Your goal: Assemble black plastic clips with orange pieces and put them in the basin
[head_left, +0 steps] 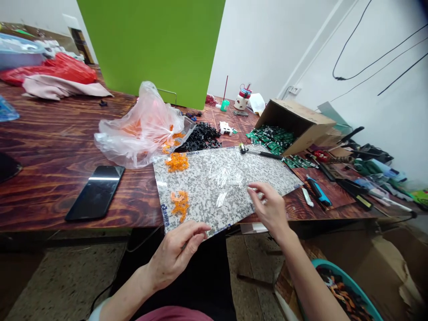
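Observation:
My left hand [183, 247] is at the near edge of a speckled grey-white board [200, 169]. Its fingers are loosely bent, the thumb is a little apart, and nothing shows in it. Over the board's right part is my right hand [269, 207], thumb and forefinger tips close together beside a pile of thin clear-white strips [224, 174]. Whether a strip is between those tips is too small to make out. A few white strips [221, 199] lie side by side nearer me. Orange plastic parts [180, 205] lie left of them, with another orange heap [177, 162] behind.
Beyond the board are a plastic bag [143, 129], black parts [202, 137], a hammer [261, 153] and a tipped cardboard box [297, 120] spilling green circuit boards [272, 139]. A phone [96, 192] lies left, a blue cutter [318, 191] right. Below right is a teal tub [351, 285].

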Tool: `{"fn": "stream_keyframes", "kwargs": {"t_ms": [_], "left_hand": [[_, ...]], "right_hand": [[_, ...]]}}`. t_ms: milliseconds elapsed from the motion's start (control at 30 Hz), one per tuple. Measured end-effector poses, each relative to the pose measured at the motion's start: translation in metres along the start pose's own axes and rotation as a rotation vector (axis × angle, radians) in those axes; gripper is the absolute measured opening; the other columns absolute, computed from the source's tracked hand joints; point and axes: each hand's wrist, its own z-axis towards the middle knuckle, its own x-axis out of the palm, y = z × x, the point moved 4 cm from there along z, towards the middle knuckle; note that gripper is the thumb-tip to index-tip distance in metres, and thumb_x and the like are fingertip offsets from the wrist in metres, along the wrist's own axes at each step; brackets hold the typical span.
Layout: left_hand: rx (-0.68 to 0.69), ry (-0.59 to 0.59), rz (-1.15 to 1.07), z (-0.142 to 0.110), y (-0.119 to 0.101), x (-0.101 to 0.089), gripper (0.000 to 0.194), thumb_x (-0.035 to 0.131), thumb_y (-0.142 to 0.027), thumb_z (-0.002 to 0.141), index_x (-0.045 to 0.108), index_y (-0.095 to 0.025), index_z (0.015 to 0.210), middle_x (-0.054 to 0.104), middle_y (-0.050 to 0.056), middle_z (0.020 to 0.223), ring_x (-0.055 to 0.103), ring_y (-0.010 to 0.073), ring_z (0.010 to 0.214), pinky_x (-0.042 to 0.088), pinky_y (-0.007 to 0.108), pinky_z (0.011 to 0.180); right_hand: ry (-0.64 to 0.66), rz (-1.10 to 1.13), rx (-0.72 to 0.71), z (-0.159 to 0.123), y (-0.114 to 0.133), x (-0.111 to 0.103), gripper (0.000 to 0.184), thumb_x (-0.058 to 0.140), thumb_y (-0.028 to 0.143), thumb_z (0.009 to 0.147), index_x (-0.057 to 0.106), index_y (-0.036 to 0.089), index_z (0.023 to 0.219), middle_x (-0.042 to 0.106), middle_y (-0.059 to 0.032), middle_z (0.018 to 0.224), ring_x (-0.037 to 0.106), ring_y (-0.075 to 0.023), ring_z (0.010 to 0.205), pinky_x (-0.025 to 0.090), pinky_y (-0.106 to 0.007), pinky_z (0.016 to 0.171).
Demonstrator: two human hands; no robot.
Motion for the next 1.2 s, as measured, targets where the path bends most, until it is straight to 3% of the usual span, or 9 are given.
{"fn": "stream_keyframes", "kwargs": {"t_ms": [133, 300, 500, 633, 800, 900, 1033, 1133, 1200], "left_hand": [[-0.016, -0.060, -0.031, 0.000, 0.000, -0.002, 0.022, 0.042, -0.017, 0.092, 0.061, -0.018, 0.104, 0.068, 0.005, 0.083, 0.065, 0.0153, 0.076, 0.052, 0.023, 0.071], [-0.033, -0.129, -0.069, -0.001, 0.003, -0.002, 0.021, 0.042, -0.017, 0.093, 0.062, -0.018, 0.100, 0.067, 0.004, 0.080, 0.064, 0.0149, 0.073, 0.051, 0.022, 0.068], [0.031, -0.187, -0.073, -0.005, 0.009, 0.002, 0.020, 0.044, -0.014, 0.091, 0.060, -0.020, 0.100, 0.066, 0.004, 0.080, 0.063, 0.0155, 0.074, 0.050, 0.023, 0.069], [0.082, -0.179, -0.054, -0.006, 0.014, 0.006, 0.020, 0.042, -0.015, 0.091, 0.059, -0.019, 0.100, 0.064, 0.005, 0.076, 0.062, 0.0155, 0.070, 0.049, 0.022, 0.065], [0.173, -0.224, -0.032, -0.005, 0.019, 0.008, 0.024, 0.036, -0.023, 0.095, 0.058, -0.018, 0.099, 0.062, 0.005, 0.070, 0.060, 0.0153, 0.065, 0.048, 0.022, 0.059], [0.206, -0.248, -0.021, -0.003, 0.020, 0.009, 0.026, 0.034, -0.026, 0.097, 0.058, -0.017, 0.097, 0.063, 0.005, 0.067, 0.058, 0.0149, 0.062, 0.047, 0.021, 0.057], [0.220, -0.280, -0.002, -0.002, 0.020, 0.011, 0.030, 0.032, -0.029, 0.097, 0.059, -0.017, 0.092, 0.061, 0.003, 0.062, 0.056, 0.0143, 0.057, 0.045, 0.020, 0.053], [0.227, -0.300, 0.006, -0.002, 0.021, 0.012, 0.030, 0.032, -0.029, 0.097, 0.059, -0.017, 0.091, 0.060, 0.003, 0.061, 0.055, 0.0144, 0.055, 0.044, 0.021, 0.053], [0.232, -0.307, 0.010, -0.002, 0.021, 0.013, 0.030, 0.032, -0.029, 0.097, 0.059, -0.017, 0.091, 0.061, 0.003, 0.060, 0.055, 0.0143, 0.055, 0.044, 0.021, 0.053]], "right_hand": [[0.167, 0.003, -0.096, 0.066, 0.027, 0.061, 0.017, 0.050, 0.028, 0.089, 0.062, 0.019, 0.095, 0.063, -0.0064, 0.095, 0.060, -0.0163, 0.077, 0.045, -0.030, 0.075], [0.253, -0.069, -0.066, 0.139, 0.028, 0.119, 0.022, 0.053, 0.028, 0.087, 0.061, 0.015, 0.102, 0.062, -0.0108, 0.104, 0.058, -0.0204, 0.091, 0.043, -0.033, 0.085], [0.396, -0.150, 0.022, 0.193, 0.032, 0.172, 0.068, 0.062, 0.055, 0.075, 0.045, 0.017, 0.129, 0.050, -0.0172, 0.123, 0.048, -0.0314, 0.114, 0.038, -0.045, 0.094], [0.529, -0.180, 0.058, 0.212, 0.030, 0.200, 0.090, 0.071, 0.057, 0.064, 0.034, 0.022, 0.138, 0.037, -0.0177, 0.135, 0.044, -0.0327, 0.120, 0.036, -0.045, 0.096], [0.676, -0.211, 0.077, 0.232, 0.019, 0.217, 0.098, 0.079, 0.054, 0.053, 0.036, 0.027, 0.138, 0.027, -0.0154, 0.142, 0.040, -0.0338, 0.126, 0.037, -0.043, 0.099], [0.720, -0.216, 0.044, 0.240, 0.014, 0.217, 0.095, 0.081, 0.050, 0.052, 0.041, 0.028, 0.135, 0.028, -0.0129, 0.142, 0.040, -0.0318, 0.127, 0.038, -0.039, 0.101], [0.710, -0.203, -0.066, 0.242, 0.010, 0.215, 0.068, 0.076, 0.042, 0.067, 0.051, 0.023, 0.127, 0.042, -0.0109, 0.134, 0.042, -0.0276, 0.124, 0.036, -0.040, 0.102], [0.676, -0.198, -0.127, 0.240, 0.006, 0.215, 0.039, 0.061, 0.034, 0.085, 0.054, 0.018, 0.120, 0.050, -0.0095, 0.128, 0.049, -0.0255, 0.115, 0.042, -0.047, 0.095], [0.648, -0.194, -0.140, 0.239, 0.004, 0.217, 0.032, 0.055, 0.031, 0.090, 0.054, 0.017, 0.118, 0.053, -0.0089, 0.125, 0.054, -0.0235, 0.108, 0.046, -0.046, 0.090]]}}
